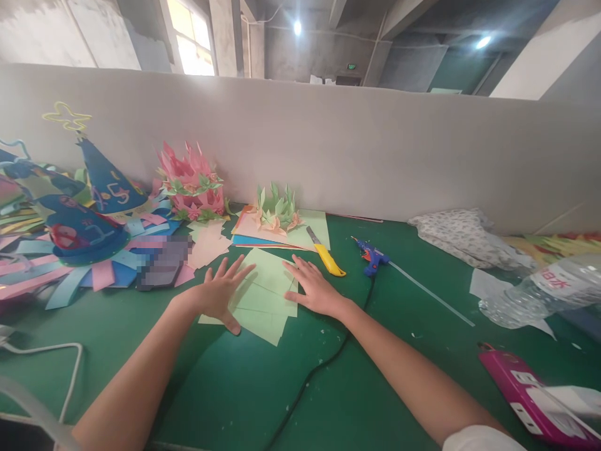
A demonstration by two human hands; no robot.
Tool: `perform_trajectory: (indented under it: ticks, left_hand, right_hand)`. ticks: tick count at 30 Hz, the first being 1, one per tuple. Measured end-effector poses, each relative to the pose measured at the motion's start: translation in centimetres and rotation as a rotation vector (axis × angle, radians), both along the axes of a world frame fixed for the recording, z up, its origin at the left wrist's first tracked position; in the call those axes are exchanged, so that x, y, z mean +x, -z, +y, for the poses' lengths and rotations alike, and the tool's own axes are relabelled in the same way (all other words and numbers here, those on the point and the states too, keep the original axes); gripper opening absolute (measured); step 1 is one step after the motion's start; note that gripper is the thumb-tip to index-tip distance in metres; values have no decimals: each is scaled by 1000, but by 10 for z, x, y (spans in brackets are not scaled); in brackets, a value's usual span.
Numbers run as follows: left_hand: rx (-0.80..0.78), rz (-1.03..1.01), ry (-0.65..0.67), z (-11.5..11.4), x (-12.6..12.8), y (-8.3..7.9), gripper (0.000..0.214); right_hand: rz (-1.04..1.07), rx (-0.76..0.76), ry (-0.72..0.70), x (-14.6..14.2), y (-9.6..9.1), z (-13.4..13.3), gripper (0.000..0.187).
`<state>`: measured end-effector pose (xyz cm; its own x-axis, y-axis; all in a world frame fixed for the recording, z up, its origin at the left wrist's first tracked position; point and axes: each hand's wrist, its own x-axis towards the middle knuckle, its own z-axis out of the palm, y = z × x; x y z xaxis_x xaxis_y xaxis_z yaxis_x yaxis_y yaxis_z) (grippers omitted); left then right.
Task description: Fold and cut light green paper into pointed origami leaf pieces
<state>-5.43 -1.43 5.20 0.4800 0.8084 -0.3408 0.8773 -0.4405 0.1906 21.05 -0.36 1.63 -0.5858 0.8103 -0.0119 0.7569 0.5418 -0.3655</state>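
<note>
Several pale green paper sheets point(263, 297) lie overlapping on the green table, between my hands. My left hand point(218, 294) is spread open at their left side, fingers over the paper's edge. On the right side, my right hand point(314, 288) is also open, its fingertips over the sheets' edge. Neither hand grips anything. Just beyond my right hand lies a yellow utility knife point(330, 258) with its blade out. A blue hot glue gun point(370, 255) rests farther right, a long glue stick point(432, 294) sticking out of its back.
Folded-paper crowns, one pink point(192, 181) and one green point(277, 210), stand by the partition point(328, 144). Blue cone hats point(110, 178) and paper strips crowd the left. A plastic bottle point(544, 294) and a magenta power strip point(526, 394) lie right. A black cord point(310, 379) crosses the table.
</note>
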Motion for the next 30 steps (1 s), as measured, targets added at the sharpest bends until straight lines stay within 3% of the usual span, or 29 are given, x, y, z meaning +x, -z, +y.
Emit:
perform_trajectory:
  ticks: [3,8,13,22,30]
  left_hand:
    - [-8,38,-78,2,-4,1,128]
    - [74,-16,-66,4,-4,6,123]
    - [-52,-34,33,0,-2,0,122]
    - [-46,-127,105,0,0,3,115]
    - [-78,-101,179,0,5,9,119]
  right_hand:
    - [-15,-41,-94,-6,-5,-3,72]
    - [48,-118,-321,-11,-19,-17,67]
    - [103,-107,-250,-9,-21,-18,76]
    - [67,-168,-253,-8,-25,-28,103]
    - [2,-88,-231,-21,-12,-35,98]
